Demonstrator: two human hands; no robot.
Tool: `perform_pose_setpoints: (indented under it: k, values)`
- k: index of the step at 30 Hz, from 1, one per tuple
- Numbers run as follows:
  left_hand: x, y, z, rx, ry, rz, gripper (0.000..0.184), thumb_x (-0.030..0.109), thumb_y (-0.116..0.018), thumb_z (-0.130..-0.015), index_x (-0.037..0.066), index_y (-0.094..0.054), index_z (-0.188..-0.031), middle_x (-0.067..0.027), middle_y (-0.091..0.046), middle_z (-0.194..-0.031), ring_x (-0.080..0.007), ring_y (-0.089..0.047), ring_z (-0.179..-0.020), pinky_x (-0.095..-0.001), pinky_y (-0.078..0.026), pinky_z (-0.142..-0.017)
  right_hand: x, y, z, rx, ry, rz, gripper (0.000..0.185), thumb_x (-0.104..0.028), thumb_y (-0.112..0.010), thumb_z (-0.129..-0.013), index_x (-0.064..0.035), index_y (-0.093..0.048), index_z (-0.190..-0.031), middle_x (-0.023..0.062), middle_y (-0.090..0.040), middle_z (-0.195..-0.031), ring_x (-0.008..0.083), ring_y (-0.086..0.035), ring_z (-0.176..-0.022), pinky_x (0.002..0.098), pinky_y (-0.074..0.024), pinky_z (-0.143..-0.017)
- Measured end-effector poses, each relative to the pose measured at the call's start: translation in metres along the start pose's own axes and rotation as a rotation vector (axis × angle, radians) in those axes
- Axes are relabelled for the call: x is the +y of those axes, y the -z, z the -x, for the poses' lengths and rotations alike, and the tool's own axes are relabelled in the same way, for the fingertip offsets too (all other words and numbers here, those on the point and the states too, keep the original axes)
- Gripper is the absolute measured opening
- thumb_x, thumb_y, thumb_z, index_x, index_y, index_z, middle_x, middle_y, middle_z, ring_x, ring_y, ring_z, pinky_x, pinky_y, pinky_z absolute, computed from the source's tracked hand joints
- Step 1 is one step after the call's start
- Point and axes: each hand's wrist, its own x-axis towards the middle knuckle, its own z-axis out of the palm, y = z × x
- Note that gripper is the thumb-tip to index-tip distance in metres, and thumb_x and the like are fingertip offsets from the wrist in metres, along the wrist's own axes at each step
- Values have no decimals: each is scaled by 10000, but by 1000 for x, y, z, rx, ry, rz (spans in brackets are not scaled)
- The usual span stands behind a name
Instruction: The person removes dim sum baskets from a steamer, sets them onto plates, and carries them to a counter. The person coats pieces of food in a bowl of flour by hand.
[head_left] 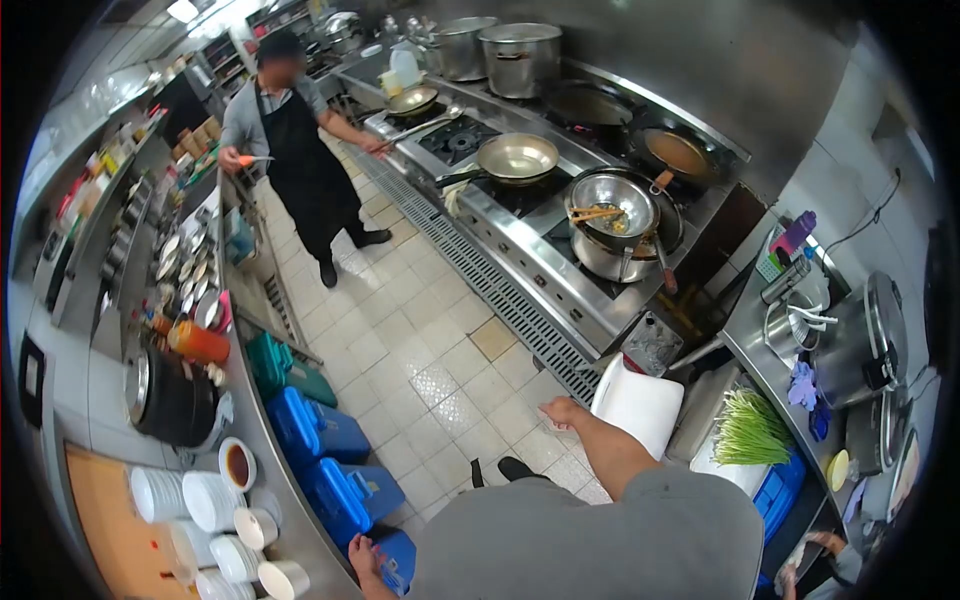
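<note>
My right hand (565, 412) hangs over the tiled floor, just left of a white plastic container (638, 405). Its fingers are loosely bent and nothing shows in them. Low at my left side, my left hand (366, 558) is beside the metal counter edge, over the blue lidded bins (335, 500). Its fingers look slightly apart, with no object visible in them. On the stove, a metal strainer bowl (612, 205) with tongs in it rests over a pot (610, 255), and a frying pan (517, 158) sits on another burner.
A co-worker in a black apron (305, 160) stands by the stove holding a long ladle (430, 125). Stacked white bowls (210, 500) and a sauce bowl (238, 465) line the left counter (285, 490). Green stalks (750, 428) lie at right, where another person's hands (805, 555) show.
</note>
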Motion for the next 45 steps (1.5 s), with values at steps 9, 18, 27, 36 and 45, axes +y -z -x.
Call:
perform_pose_setpoints:
  k: [9, 18, 27, 36, 45]
  values:
    - [51, -29, -100, -76, -276, -214, 212, 212, -589, -972, 46, -619, -844, -42, -581, -626, -170, -541, -475, -322, -421, -411, -51, -19, -113, 36, 28, 442, 390, -326, -566, -879, -35, -739, -1074, 220, -686, -1170, 375, -655, -1106, 470, -505, -959]
    - [240, -90, -210, -104, -266, -142, 240, 236, -598, -945, 30, -716, -976, -82, -696, -805, -170, -656, -717, -332, -529, -654, -213, -11, -147, -14, -40, -129, 475, -386, -527, -1004, 31, -660, -820, 162, -676, -753, 284, -667, -591, 405, -543, -481]
    - [453, -142, -296, -296, -364, -5, 245, 253, -583, -1006, 44, -696, -1064, -45, -706, -919, -136, -657, -869, -310, -539, -759, -324, 20, -191, -41, -12, 86, 238, -190, -461, -979, 6, -583, -921, 159, -618, -667, 303, -659, -574, 431, -519, -431]
    - [618, -200, -453, -237, -417, -172, 230, 244, -601, -991, 49, -704, -1059, -34, -697, -884, -110, -631, -821, -284, -520, -742, -639, 91, -420, 159, 389, 39, 156, -158, -574, -912, -7, -606, -889, 117, -623, -685, 222, -632, -553, 353, -511, -479]
    - [827, -165, -547, -91, -334, 552, 277, 127, -588, -1007, 33, -568, -1267, -89, -667, -1095, -163, -654, -890, -315, -567, -773, -1230, 34, -401, -194, 1104, -185, 131, -105, -644, -889, -8, -557, -883, 82, -631, -715, 154, -631, -652, 317, -496, -584]
